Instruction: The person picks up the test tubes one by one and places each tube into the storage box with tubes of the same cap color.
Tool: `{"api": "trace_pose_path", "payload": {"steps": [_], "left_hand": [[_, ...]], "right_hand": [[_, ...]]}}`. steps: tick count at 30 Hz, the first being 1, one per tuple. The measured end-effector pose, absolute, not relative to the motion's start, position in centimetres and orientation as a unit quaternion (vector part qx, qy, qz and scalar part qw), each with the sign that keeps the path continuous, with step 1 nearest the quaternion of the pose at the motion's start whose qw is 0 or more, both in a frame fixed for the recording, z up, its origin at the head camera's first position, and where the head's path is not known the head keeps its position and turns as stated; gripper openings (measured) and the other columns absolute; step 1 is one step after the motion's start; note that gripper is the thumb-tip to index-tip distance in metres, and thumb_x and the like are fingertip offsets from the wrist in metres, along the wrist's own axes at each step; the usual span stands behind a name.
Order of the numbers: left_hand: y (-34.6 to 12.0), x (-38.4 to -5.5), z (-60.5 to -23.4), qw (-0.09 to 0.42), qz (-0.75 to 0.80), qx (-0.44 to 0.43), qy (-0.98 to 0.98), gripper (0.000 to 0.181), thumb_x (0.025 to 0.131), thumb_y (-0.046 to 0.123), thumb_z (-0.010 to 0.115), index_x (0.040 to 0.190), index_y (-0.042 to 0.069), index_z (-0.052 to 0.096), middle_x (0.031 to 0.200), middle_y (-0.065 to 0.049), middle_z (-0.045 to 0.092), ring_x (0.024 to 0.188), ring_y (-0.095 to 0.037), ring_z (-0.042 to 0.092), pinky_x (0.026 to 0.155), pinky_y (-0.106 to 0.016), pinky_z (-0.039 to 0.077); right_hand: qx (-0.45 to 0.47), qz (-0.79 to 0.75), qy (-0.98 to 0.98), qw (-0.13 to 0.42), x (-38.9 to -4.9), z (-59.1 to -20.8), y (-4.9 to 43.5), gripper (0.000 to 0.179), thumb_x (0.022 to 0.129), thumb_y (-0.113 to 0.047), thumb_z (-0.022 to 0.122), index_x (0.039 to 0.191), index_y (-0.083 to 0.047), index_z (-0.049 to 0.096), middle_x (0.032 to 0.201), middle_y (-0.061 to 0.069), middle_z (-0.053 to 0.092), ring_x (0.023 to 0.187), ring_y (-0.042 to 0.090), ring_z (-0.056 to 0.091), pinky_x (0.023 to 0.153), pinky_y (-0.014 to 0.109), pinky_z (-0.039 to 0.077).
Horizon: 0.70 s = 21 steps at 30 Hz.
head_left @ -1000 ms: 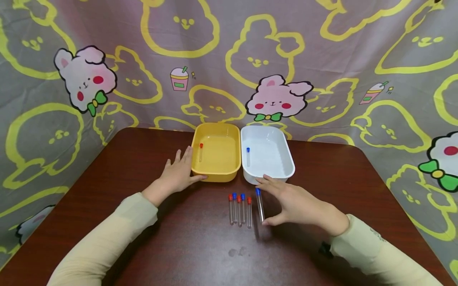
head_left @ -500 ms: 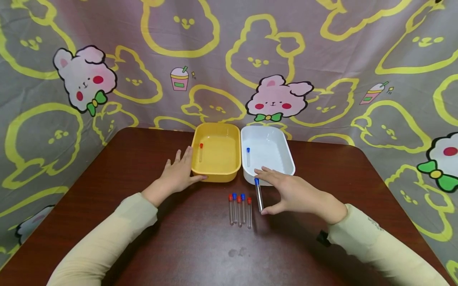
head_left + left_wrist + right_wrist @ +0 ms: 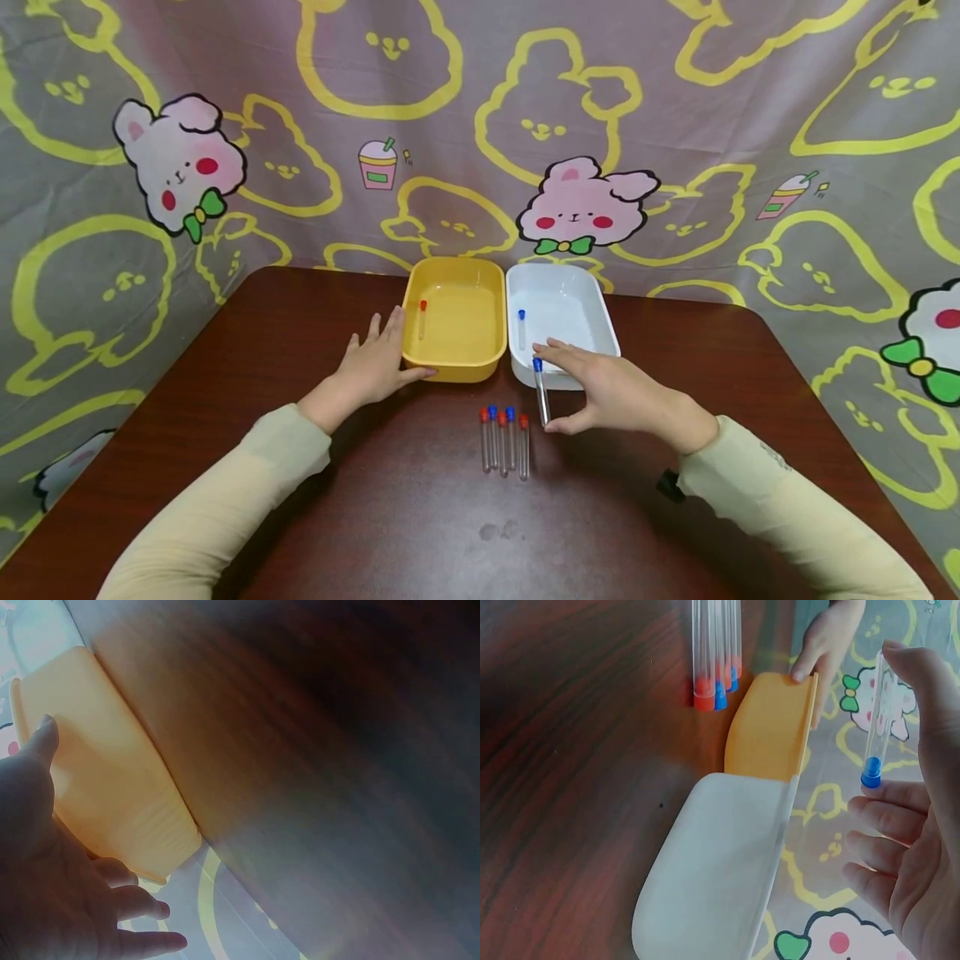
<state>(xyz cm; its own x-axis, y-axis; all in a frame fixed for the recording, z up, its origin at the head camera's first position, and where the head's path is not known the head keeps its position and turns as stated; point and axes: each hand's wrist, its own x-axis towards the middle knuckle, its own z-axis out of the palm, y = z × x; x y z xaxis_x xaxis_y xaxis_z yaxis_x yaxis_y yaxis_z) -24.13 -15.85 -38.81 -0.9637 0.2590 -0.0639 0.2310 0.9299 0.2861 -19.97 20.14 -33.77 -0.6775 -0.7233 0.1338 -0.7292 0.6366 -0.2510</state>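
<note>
My right hand (image 3: 626, 387) pinches a clear test tube (image 3: 542, 398) end to end, thumb at its round bottom and forefinger at its blue cap (image 3: 871, 772). This tube is raised near the front left corner of the white bin (image 3: 611, 333). My left hand (image 3: 367, 362) rests with fingers spread against the front left corner of the yellow bin (image 3: 457, 374), the thumb along its front wall, as the left wrist view also shows. One red-capped tube (image 3: 423, 321) lies inside the yellow bin, and one blue-capped tube (image 3: 522, 329) inside the white one.
Several more capped tubes (image 3: 503, 446), red and blue, lie side by side on the dark wooden table (image 3: 405, 517) in front of the bins. Both bins stand side by side near the back edge. Behind them hangs a patterned curtain (image 3: 442, 108).
My right hand has lifted the blue-capped tube away from beside the row and carried it forward, up to the white bin's front. The left hand stays in place.
</note>
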Motion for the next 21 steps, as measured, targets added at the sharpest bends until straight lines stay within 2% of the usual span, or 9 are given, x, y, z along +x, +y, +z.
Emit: {"api": "trace_pose_path", "payload": {"steps": [4, 11, 17, 21], "left_hand": [[-15.9, -24.1, -38.8, 0.050, 0.137, 0.126, 0.981, 0.117, 0.093, 0.065, 0.064, 0.163, -0.002, -0.002, 0.170, -0.020, 0.002, 0.153, -0.047, 0.006, 0.115, -0.070, 0.016], [-15.8, -24.0, -38.8, 0.049, 0.136, 0.123, 0.982, 0.117, 0.093, 0.064, 0.065, 0.163, -0.002, -0.002, 0.170, -0.020, 0.003, 0.153, -0.047, 0.006, 0.115, -0.070, 0.017], [-15.8, -24.0, -38.8, 0.046, 0.134, 0.121, 0.982, 0.117, 0.092, 0.064, 0.065, 0.163, -0.002, -0.001, 0.170, -0.020, 0.004, 0.153, -0.047, 0.007, 0.115, -0.070, 0.017], [-15.8, -24.1, -38.9, 0.046, 0.138, 0.120, 0.982, 0.118, 0.092, 0.064, 0.065, 0.163, -0.003, -0.001, 0.170, -0.020, 0.004, 0.153, -0.047, 0.006, 0.115, -0.070, 0.016]], "right_hand": [[0.402, 0.145, -0.904, 0.019, -20.6, -33.8, 20.2, 0.098, 0.078, -0.057, 0.086, 0.154, -0.007, 0.047, 0.155, 0.017, 0.047, 0.140, 0.032, 0.048, 0.101, 0.048, 0.050], [0.393, 0.151, -0.907, 0.034, -21.6, -33.4, 20.4, 0.097, 0.078, -0.053, 0.087, 0.154, -0.007, 0.047, 0.155, 0.019, 0.046, 0.135, 0.034, 0.053, 0.092, 0.048, 0.055], [0.373, 0.154, -0.915, 0.023, -22.5, -33.1, 20.3, 0.096, 0.078, -0.053, 0.086, 0.155, -0.012, 0.046, 0.156, 0.017, 0.046, 0.128, 0.035, 0.059, 0.094, 0.051, 0.054], [0.369, 0.149, -0.917, 0.010, -23.1, -33.2, 20.3, 0.095, 0.079, -0.053, 0.085, 0.156, -0.013, 0.045, 0.156, 0.017, 0.046, 0.132, 0.033, 0.056, 0.099, 0.051, 0.051]]}}
